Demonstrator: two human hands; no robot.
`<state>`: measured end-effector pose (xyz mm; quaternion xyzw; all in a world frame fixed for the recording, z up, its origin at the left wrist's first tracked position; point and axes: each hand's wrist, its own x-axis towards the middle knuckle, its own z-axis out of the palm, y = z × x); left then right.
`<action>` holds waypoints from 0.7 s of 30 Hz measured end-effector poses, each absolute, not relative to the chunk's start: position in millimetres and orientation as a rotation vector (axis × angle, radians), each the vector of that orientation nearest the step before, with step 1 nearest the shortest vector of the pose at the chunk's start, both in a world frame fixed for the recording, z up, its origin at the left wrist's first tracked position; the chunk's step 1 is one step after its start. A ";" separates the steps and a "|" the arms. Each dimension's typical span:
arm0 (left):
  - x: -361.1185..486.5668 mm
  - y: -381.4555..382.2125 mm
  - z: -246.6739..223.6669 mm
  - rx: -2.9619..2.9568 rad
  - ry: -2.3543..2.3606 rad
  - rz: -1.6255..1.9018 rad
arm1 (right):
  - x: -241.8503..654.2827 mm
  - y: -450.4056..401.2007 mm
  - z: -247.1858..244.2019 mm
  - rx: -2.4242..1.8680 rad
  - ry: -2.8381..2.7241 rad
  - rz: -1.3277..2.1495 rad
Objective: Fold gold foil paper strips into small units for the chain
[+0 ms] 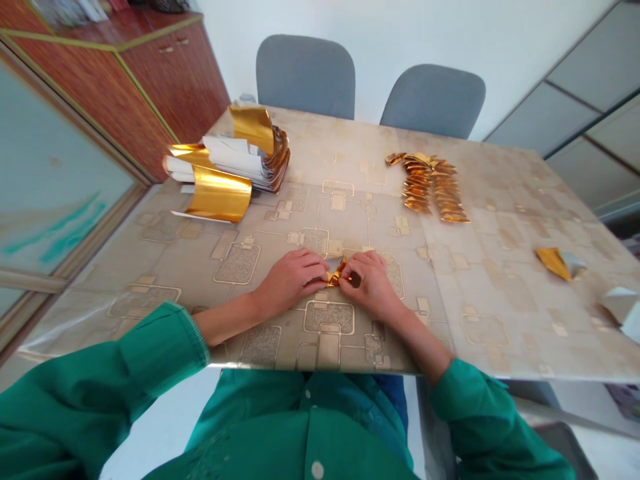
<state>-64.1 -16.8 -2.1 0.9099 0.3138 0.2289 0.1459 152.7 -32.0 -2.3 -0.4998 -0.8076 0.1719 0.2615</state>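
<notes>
Grip is closed on both sides: the left grip (pixel 293 280) and the right grip (pixel 373 287) pinch a small folded foil (pixel 336 273) between them, its gold face showing. Pinching from both sides looks meant to stop the creases from springing back, since thin foil tends to open when released. The forearms (pixel 225 320) lie low over the table (pixel 500 320), probably to steady such fine work. The hands hide much of the fold, so its exact shape cannot be told.

In the head view, everything else can be placed from that folded foil. Ahead of it and slightly right, gold folded pieces (pixel 427 187) lie in two overlapping rows, probably grouped to keep them together and out of the working space. Ahead and to the left sits a curled stack of gold-and-white sheets (pixel 225 163), seemingly kept within reach of the left grip. Well to the right lies a loose gold scrap (pixel 555 263), with a pale folded piece (pixel 620 307) farther right at the table's edge. Far ahead, beyond the table, stand a grey chair (pixel 305 77) and another (pixel 433 100), while a wooden cabinet (pixel 175 80) stands ahead and left. Green sleeves (pixel 150 353) cover the arms nearest the camera.
</notes>
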 end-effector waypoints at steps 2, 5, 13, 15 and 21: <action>-63.2 -17.1 -1.5 2.611 0.898 0.656 | 150.8 -32.8 -3.1 -1.358 -2.180 0.425; -60.1 -18.5 -0.6 2.590 0.928 0.673 | 150.5 -32.8 -3.7 -1.357 -2.182 0.407; -53.2 -21.3 -0.4 2.522 1.081 0.685 | 154.3 -32.3 -3.0 -1.325 -2.190 0.446; -53.7 -21.4 -0.8 2.496 1.089 0.682 | 154.2 -32.4 -3.0 -1.325 -2.189 0.461; -53.9 -22.1 -2.3 2.498 1.101 0.653 | 156.1 -31.4 -5.7 -1.330 -2.177 0.479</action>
